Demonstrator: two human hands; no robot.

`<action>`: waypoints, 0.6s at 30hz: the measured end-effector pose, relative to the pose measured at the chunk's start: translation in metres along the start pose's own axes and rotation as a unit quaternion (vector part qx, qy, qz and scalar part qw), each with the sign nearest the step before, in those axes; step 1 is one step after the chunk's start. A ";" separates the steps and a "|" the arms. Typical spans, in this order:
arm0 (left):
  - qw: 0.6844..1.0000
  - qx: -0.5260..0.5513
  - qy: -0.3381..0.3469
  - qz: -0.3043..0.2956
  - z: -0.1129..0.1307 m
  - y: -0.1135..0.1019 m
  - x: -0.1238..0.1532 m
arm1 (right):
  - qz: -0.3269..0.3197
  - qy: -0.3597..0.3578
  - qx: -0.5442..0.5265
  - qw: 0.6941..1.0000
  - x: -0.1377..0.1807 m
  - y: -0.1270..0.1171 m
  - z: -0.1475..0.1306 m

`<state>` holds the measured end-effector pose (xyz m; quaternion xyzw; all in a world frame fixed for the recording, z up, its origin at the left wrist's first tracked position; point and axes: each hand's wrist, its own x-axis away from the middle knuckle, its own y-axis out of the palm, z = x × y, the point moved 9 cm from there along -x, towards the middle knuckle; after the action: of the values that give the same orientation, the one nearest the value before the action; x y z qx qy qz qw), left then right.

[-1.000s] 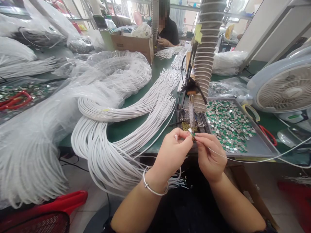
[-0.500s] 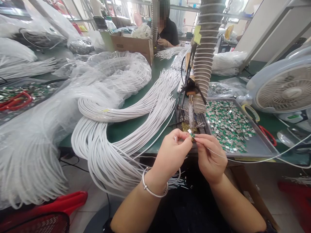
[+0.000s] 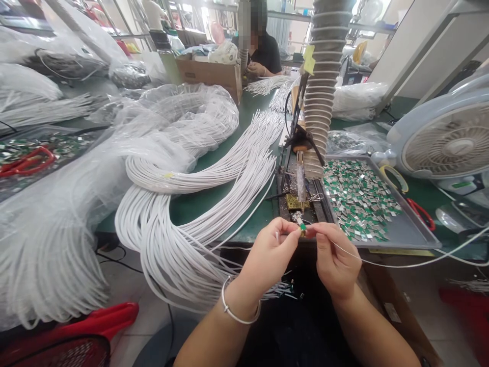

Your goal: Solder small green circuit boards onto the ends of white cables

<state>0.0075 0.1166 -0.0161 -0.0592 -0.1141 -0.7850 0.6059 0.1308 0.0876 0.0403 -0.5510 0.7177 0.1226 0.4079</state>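
My left hand (image 3: 270,254) pinches a small green connector piece (image 3: 301,226) and the end of a white cable. My right hand (image 3: 336,255) pinches the same piece from the right, and a thin solder wire (image 3: 401,264) trails from its fingers off to the right. Both hands meet just in front of the soldering jig (image 3: 299,201) at the table's front edge. A soldering iron (image 3: 300,168) points down at the jig. A silver bangle circles my left wrist.
A grey tray (image 3: 410,230) of several green connector pieces lies right of the jig. White cable bundles (image 3: 198,204) spread over the green table on the left. A ribbed extraction hose (image 3: 321,86) hangs above the jig. A fan (image 3: 446,137) stands at right. Another person sits at the far end.
Both hands have dropped slightly lower and closer to me, still pinching the small piece together. The view has tilted a little.
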 end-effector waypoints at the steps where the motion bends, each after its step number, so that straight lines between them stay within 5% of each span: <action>1: 0.999 -0.033 0.007 -0.007 -0.001 0.000 0.004 | 0.002 0.010 -0.004 1.000 0.002 -0.002 0.001; 6: 0.983 -0.159 0.091 -0.017 0.003 0.004 0.023 | 0.024 0.072 -0.014 0.997 0.008 -0.018 0.004; 12: 0.958 -0.214 0.135 -0.132 0.000 0.033 0.042 | 0.036 0.114 0.090 0.989 -0.003 -0.046 0.009; 18: 0.979 -0.169 0.072 -0.090 -0.013 0.019 0.037 | -0.043 0.085 0.310 0.946 -0.039 -0.069 0.045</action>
<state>0.0169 0.0738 -0.0176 -0.0935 0.0588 -0.8467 0.5204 0.2147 0.1172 0.0586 -0.4359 0.7279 -0.1713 0.5008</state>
